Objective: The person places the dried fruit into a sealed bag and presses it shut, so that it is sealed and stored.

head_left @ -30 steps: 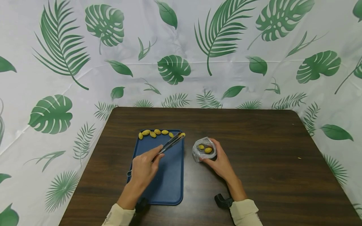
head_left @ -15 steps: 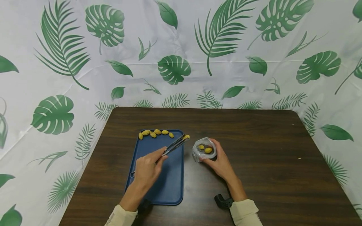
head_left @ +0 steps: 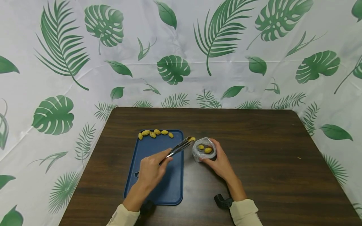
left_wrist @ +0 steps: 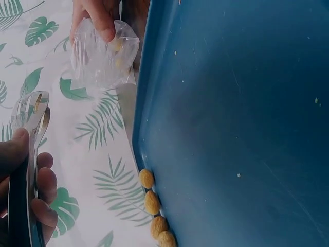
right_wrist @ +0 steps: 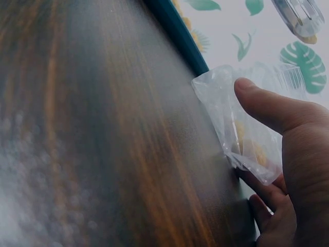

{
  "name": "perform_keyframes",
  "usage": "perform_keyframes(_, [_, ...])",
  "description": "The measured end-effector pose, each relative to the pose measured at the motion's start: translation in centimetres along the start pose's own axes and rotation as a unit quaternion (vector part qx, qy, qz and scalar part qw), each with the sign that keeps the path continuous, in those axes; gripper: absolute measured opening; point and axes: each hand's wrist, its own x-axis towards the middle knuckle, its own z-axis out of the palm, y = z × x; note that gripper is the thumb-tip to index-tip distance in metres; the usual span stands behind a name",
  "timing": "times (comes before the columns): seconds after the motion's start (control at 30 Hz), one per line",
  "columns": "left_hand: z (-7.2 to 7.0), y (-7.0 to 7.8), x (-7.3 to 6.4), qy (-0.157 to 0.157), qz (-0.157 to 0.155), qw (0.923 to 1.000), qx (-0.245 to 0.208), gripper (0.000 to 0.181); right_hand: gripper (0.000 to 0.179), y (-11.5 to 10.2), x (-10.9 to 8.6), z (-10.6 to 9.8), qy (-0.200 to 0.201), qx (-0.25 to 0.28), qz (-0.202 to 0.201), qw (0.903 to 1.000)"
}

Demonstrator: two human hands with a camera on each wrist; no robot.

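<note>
My left hand (head_left: 152, 168) grips metal tongs (head_left: 178, 147), whose tips pinch a small yellow oval fruit (head_left: 192, 139) just left of a clear plastic bag (head_left: 197, 156). Around that bag curl the thumb and fingers of my right hand (head_left: 222, 158), keeping its mouth open upward. Two yellow fruits (head_left: 208, 150) show inside it. In the left wrist view the slotted head of the tongs (left_wrist: 31, 110) hides most of the held fruit. Several more yellow fruits (head_left: 157, 131) lie along the far edge of the blue tray (head_left: 172, 188), beneath my left hand.
The dark wooden table (head_left: 268, 163) extends to the right of the bag, with a tiny pale scrap (head_left: 299, 158) on it. A leaf-print cloth (head_left: 181, 40) hangs behind the table. A black wrist device (head_left: 223, 201) sits by the right sleeve.
The tongs with the fruit have moved right from the tray's far right corner to the bag's left rim. My right hand and the bag have stayed in place.
</note>
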Motion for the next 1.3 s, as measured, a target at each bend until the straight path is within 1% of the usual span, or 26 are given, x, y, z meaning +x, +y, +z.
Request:
perform_keyframes(0.1, [0.1, 0.2, 0.1, -0.006, 0.003, 1.0, 0.0, 0.033, 0.089, -0.3, 0.0, 0.0, 0.002, 0.004, 0.014, 0.9999])
perform_keyframes(0.23, [0.3, 0.3, 0.3, -0.007, 0.013, 0.9999, -0.004, 0.034, 0.088, -0.4, 0.0, 0.0, 0.003, 0.005, 0.022, 0.9997])
perform_keyframes(0.33, [0.5, 0.4, 0.4, -0.009, 0.016, 0.9998, -0.002, 0.034, 0.087, -0.2, -0.1, -0.1, 0.002, 0.001, 0.015, 0.9999])
perform_keyframes(0.53, [0.8, 0.6, 0.5, -0.016, 0.021, 0.9996, -0.001, 0.036, 0.087, -0.2, -0.1, -0.1, -0.001, -0.006, 0.019, 0.9998])
perform_keyframes(0.83, [1.2, 1.1, 0.7, -0.029, 0.026, 0.9992, -0.004, 0.033, 0.087, -0.2, -0.1, -0.1, -0.001, 0.006, 0.013, 0.9999])
perform_keyframes(1.07, [1.6, 1.2, 0.9, -0.032, 0.033, 0.9989, -0.006, 0.032, 0.088, -0.2, 0.0, -0.1, 0.0, -0.003, 0.019, 0.9998])
perform_keyframes(1.17, [1.7, 1.4, 1.0, -0.042, 0.031, 0.9986, -0.003, 0.032, 0.088, -0.1, 0.0, -0.1, -0.001, -0.003, 0.017, 0.9999])
perform_keyframes(1.3, [1.7, 1.4, 1.0, -0.056, 0.02, 0.9982, 0.01, 0.036, 0.088, 0.0, 0.0, -0.1, -0.003, -0.002, 0.011, 0.9999])
